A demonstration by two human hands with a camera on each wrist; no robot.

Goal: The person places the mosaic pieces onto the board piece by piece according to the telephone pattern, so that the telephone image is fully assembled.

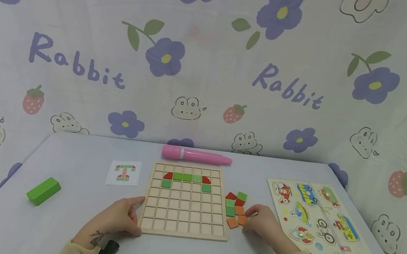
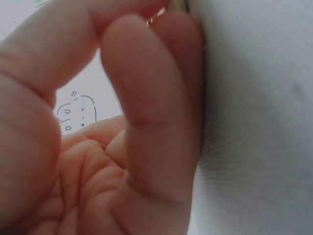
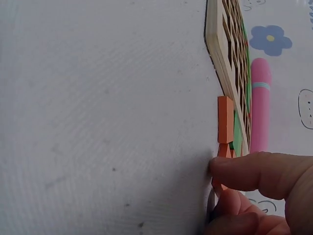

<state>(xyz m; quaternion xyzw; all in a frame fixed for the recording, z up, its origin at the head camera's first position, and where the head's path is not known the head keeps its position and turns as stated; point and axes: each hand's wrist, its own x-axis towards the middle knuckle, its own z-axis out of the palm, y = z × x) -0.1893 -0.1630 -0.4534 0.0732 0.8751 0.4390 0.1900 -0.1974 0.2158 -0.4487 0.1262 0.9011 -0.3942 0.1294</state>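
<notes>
A wooden grid board (image 1: 185, 210) lies in the middle of the table. Near its top sit several green tiles (image 1: 177, 176) in a row, a red rounded tile (image 1: 168, 176) at either end and a green tile below each end. My left hand (image 1: 118, 216) touches the board's left edge, thumb by the near corner and index finger higher up. Beside the right edge lies a small group of loose red, green and orange tiles (image 1: 232, 223). My right hand (image 1: 265, 225) is at the group's right side, pinching an orange tile (image 3: 219, 185) between thumb and fingers.
A card (image 1: 123, 181) with a red and green pattern lies left of the board. Further left is a green block (image 1: 43, 191). Behind the board lies a pink pen-shaped thing (image 1: 196, 155). A vehicle puzzle board (image 1: 331, 212) covers the table's right side.
</notes>
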